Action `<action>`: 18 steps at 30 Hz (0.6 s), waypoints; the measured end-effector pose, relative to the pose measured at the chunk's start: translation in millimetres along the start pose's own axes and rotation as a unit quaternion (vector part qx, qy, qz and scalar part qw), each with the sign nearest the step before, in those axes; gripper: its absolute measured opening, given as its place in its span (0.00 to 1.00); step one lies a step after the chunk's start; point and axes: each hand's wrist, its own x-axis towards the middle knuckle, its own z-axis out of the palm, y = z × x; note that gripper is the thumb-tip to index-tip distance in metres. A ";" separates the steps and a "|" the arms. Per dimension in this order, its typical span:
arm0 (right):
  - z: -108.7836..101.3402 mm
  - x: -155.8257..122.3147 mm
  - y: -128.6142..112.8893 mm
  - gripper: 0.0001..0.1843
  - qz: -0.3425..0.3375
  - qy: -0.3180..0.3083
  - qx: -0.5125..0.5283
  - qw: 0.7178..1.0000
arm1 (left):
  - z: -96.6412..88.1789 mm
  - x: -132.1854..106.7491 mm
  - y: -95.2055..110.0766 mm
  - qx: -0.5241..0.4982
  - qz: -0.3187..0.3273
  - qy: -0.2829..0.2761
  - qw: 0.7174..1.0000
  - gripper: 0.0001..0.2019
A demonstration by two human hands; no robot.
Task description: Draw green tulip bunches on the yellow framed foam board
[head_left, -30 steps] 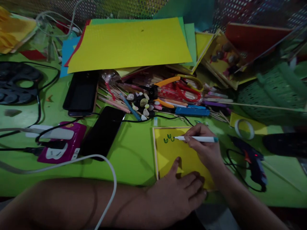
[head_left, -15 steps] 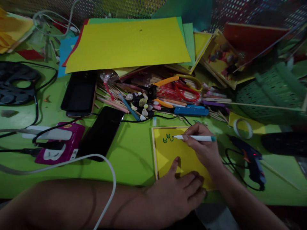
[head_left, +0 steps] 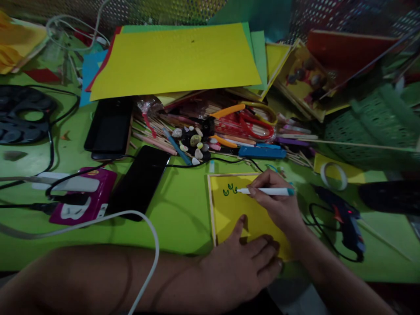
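Note:
My right hand [head_left: 275, 199] pinches a white felt-tip pen [head_left: 275, 191] with a teal end. Its tip touches a yellow card [head_left: 226, 218] edged with thin wooden strips, beside small green leaf-like marks [head_left: 230, 187] near the top left. Flat on the lower part of that card lies my left hand [head_left: 244, 262], fingers spread, holding nothing. A small teal-and-white pen cap [head_left: 211, 166] sits just above the card's edge.
Left of the card are a black phone [head_left: 142, 181] and a purple power socket [head_left: 106, 188] with cables. A glue gun [head_left: 344, 223] and a tape roll [head_left: 334, 176] lie right. Scissors [head_left: 257, 127], pebbles [head_left: 193, 142], sticks and coloured sheets [head_left: 177, 61] fill the back. A white cable [head_left: 154, 245] crosses my left forearm.
The pen tip has moved slightly, and the third green mark is more filled out at its top. My left hand stays in place.

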 end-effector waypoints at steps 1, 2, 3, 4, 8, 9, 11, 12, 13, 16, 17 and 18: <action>0.1 -0.1 -0.9 0.07 0.002 -0.002 0.003 1.000 | -0.1 -0.1 0.1 0.000 -0.001 0.001 1.000 0.21; 0.3 -0.2 -1.9 0.07 0.004 -0.004 0.008 1.000 | -0.1 -0.1 0.3 -0.003 -0.002 -0.001 1.000 0.21; 0.5 -0.1 -3.0 0.07 0.007 -0.005 0.012 1.000 | -0.1 -0.2 0.6 -0.005 -0.003 -0.005 1.000 0.21; 0.7 0.0 -4.1 0.08 0.009 -0.007 0.014 1.000 | 0.1 -0.3 0.9 -0.008 -0.003 -0.008 1.000 0.22; 0.8 0.3 -7.6 0.07 0.018 -0.014 0.017 1.000 | -0.2 -0.3 1.6 -0.009 -0.008 -0.008 1.000 0.21; 0.7 0.2 -7.8 0.07 0.019 -0.015 0.020 1.000 | -0.5 -0.3 1.4 -0.006 -0.009 -0.006 1.000 0.21; 0.5 0.0 -7.1 0.07 0.016 -0.017 0.022 0.999 | -1.1 -0.3 0.6 -0.003 -0.008 -0.004 1.000 0.21; 0.4 -0.2 -6.2 0.07 0.013 -0.015 0.018 1.000 | -1.2 -0.4 0.2 -0.001 -0.006 -0.005 1.000 0.21; 0.4 -0.4 -5.0 0.07 0.010 -0.013 0.014 1.000 | -1.1 -0.4 -0.2 0.001 -0.003 -0.004 1.000 0.22; 0.5 -0.7 -1.4 0.08 0.002 -0.001 0.008 1.000 | 0.5 -0.3 -0.4 -0.001 0.000 0.010 1.000 0.21; 0.6 -0.7 -0.7 0.08 0.001 0.002 0.006 1.000 | 1.1 -0.3 -0.2 -0.004 -0.001 0.011 1.000 0.21; 0.7 -0.6 -0.2 0.08 0.000 0.003 0.003 1.000 | 1.6 -0.3 0.1 -0.006 -0.002 0.011 1.000 0.21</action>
